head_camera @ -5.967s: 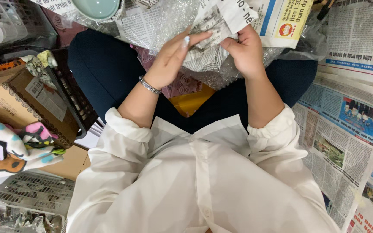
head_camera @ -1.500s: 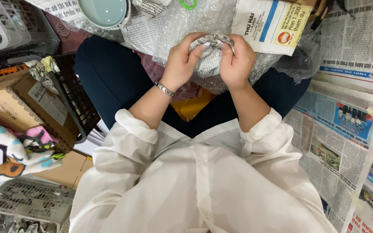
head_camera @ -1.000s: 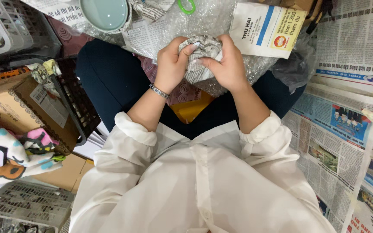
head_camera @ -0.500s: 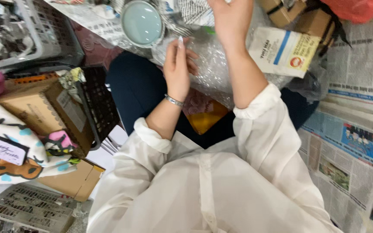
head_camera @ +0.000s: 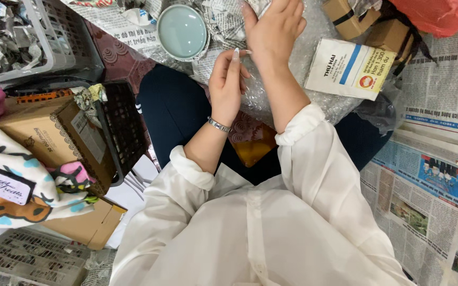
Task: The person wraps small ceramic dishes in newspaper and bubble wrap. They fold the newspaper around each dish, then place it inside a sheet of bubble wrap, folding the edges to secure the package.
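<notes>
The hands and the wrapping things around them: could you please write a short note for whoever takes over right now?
Left hand: raised over the lap, fingers up, holding nothing I can see.
Right hand: reaching forward onto crumpled newspaper at the top edge; whether it grips is unclear.
Bubble wrap lies across the lap, a white printed packet on it.
A pale blue dish sits unwrapped on newspaper ahead.
Cardboard boxes lie beyond, right.
Done and left: cannot tell.

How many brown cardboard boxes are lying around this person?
4 that I can make out: a large box at the left, a flat one below it, and two small boxes at top right, one taped, one beside the red bag. Others may be hidden.
</notes>
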